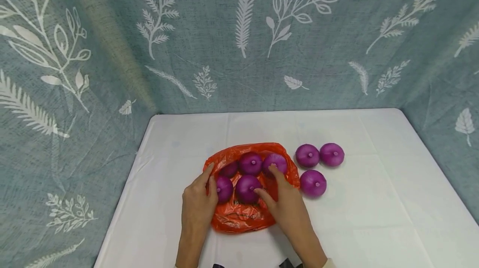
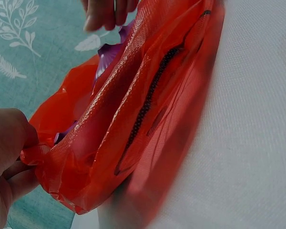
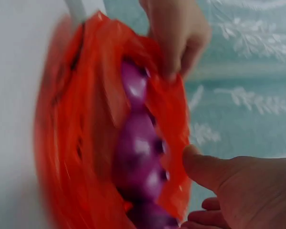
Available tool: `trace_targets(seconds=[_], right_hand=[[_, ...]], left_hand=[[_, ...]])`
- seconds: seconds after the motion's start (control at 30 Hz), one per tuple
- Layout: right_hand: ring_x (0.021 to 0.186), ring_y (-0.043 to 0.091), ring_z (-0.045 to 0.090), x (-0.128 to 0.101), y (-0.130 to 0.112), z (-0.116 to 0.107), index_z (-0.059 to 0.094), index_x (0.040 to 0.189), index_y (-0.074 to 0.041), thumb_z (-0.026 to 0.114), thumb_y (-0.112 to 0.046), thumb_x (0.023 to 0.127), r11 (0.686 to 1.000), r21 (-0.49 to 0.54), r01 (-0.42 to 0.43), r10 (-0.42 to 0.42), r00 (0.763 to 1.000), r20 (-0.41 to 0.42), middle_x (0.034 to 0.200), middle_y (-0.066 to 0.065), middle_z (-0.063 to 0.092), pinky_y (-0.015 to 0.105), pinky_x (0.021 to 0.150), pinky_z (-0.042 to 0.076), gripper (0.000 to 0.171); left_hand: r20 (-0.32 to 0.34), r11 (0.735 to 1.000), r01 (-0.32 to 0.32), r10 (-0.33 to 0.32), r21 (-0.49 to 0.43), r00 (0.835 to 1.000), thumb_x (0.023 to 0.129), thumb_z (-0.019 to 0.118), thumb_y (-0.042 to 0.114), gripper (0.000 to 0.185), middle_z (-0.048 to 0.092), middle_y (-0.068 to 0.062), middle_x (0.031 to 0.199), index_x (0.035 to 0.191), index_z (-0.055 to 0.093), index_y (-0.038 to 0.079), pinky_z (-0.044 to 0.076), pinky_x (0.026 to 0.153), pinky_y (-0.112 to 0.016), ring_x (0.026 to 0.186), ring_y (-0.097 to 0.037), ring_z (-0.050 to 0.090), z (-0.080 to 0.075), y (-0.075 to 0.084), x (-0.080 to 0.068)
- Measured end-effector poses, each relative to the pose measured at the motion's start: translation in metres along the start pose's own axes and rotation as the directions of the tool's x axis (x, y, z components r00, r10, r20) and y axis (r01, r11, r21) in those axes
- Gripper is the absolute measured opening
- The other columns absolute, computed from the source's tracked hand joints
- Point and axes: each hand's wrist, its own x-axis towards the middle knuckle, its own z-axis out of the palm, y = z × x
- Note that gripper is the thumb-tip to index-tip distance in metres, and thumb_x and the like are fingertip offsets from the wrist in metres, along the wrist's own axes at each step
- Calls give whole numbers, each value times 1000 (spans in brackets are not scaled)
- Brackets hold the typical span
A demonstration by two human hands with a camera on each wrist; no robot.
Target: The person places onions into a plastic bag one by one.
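An orange-red plastic bag (image 1: 243, 220) lies with its mouth spread wide on the white table. Several shiny purple onions (image 1: 248, 189) sit inside, each with a small pale nub. My left hand (image 1: 197, 201) pinches the bag's left rim between thumb and fingers, which the left wrist view shows close up. Over the bag's right part, my right hand (image 1: 290, 205) has its thumb and fingers spread apart. Its index fingertip overlaps the right-hand onion (image 1: 276, 161), and its thumb tip is beside the front one. In the right wrist view, the onions (image 3: 138, 152) form a row within the bag.
Just right of the bag stand three more purple onions (image 1: 313, 184), two behind and one in front. The white-covered table (image 1: 366, 201) extends to both sides. A blue-green cloth with white leaf prints (image 1: 224, 80) hangs behind and along the sides.
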Motion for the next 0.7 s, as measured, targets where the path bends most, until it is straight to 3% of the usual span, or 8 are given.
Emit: trace_targets(seconds=[0.13,0.3,0.4,0.43,0.5,0.63,0.7], right_hand=[[49,7,30,5,12,-15,53,154,-14,82,-37,94,1000,17,0,1,999,-44,58,-5,37,27,49,40,70],[55,14,39,9,28,-32,54,152,-10,84,-29,93,1000,7,9,-8,993,-120,65,2,47,29,53,43,69],[71,23,63,11,37,-40,55,151,-7,85,-26,93,1000,2,30,-29,984,-176,87,13,69,35,64,60,68],[74,29,65,11,39,-43,55,151,-6,84,-25,94,999,6,32,-31,982,-189,90,15,71,39,65,61,67],[96,39,74,13,45,-50,54,151,-5,82,-23,95,999,15,44,-39,976,-216,110,22,76,47,76,65,65],[117,45,70,17,55,-66,53,152,-5,78,-21,98,999,35,33,-22,963,-268,130,27,70,54,88,62,62],[125,47,64,20,60,-74,52,152,-5,78,-22,98,1000,28,9,-1,958,-288,144,26,62,60,95,56,62]], left_hand=[[2,1000,-1,1,1,1000,98,70,0,36,75,-23,119,134,71,-1,64,81,-46,103,-36,76,0,1,1],[5,1000,-6,6,-5,1000,98,70,1,36,75,-23,120,135,71,-1,63,83,-47,105,-36,76,0,1,2],[7,1000,-7,7,-8,1000,99,69,1,36,76,-23,119,135,71,-1,64,80,-45,102,-35,77,0,1,2],[7,1000,-8,8,-8,1000,99,69,1,36,76,-23,119,135,71,-1,64,78,-44,100,-34,77,0,1,2],[4,1000,-9,9,-7,1000,99,69,1,36,76,-23,118,134,71,-1,65,76,-43,96,-33,78,0,1,1],[4,1000,-6,6,-9,1000,99,69,1,36,76,-23,118,134,71,-2,65,74,-41,94,-32,78,0,1,1],[7,1000,-1,2,-11,1000,99,69,1,36,76,-22,118,135,70,-2,65,75,-42,96,-32,78,0,1,1]])
